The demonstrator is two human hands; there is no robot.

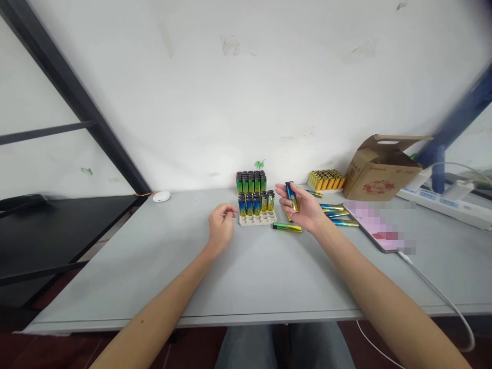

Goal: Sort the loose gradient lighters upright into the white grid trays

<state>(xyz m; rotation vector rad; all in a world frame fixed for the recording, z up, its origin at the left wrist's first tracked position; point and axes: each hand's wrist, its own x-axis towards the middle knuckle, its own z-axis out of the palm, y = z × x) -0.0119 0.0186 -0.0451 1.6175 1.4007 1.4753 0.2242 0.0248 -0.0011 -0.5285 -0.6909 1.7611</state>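
Jeans-clad legs (284, 348) sit just below the front edge of a pale grey table (115, 287), with two bare forearms reaching across it. The left hand (222, 225), loosely curled and empty, is over the tabletop just beside a cream holder tray (257, 220). The right hand (303, 212), palm up, has its fingers bent around a blue-and-gold lighter (292, 197), held upright. A green-and-gold lighter (287, 227) lies flat on the table just below that hand, near the tray's front edge. Blue-and-green lighters (253, 203) stand upright in the tray, and a tight block of similar lighters (249, 182) stands directly behind them.

To the right, loose lighters (336, 214) lie fanned out beside a smartphone (378, 225), its screen pixelated and a white charging cable (434, 287) trailing from it over the table edge. Farther back are rows of yellow lighters (326, 179) and an open cardboard box (380, 169), with a white power strip (442, 205) at the right. A white computer mouse (161, 196) sits at the table's far left corner, against a scuffed white wall (246, 77).
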